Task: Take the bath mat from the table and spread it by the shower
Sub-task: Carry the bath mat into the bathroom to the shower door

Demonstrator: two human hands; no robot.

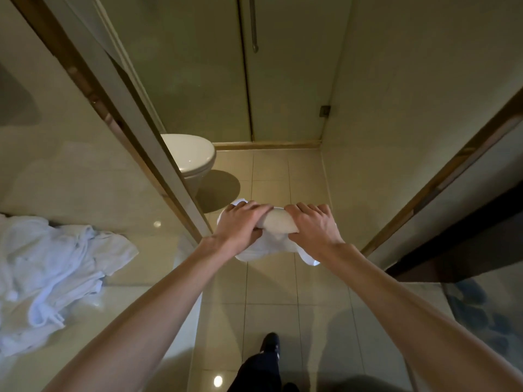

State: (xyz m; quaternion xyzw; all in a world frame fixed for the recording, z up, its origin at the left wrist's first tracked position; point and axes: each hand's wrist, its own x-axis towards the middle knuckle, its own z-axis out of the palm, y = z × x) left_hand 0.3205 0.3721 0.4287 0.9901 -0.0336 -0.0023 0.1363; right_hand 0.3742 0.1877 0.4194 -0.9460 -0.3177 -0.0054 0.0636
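Note:
A white bath mat [278, 225], still bunched and partly rolled, hangs in the air in front of me above the tiled floor. My left hand [242, 223] grips its left end with fingers curled over the top. My right hand [312, 226] grips its right end the same way. Loose folds of the mat droop below both hands. The glass shower door [285, 80] with a metal bar handle [254, 26] stands straight ahead, shut, behind a low sill.
A white toilet [192, 158] sits ahead on the left, past a glass partition with a wooden frame [135, 137]. Crumpled white cloth [53, 267] lies on the surface at the left. A dark counter edge [458, 250] runs along the right. My foot [270, 345] stands on the beige tiles.

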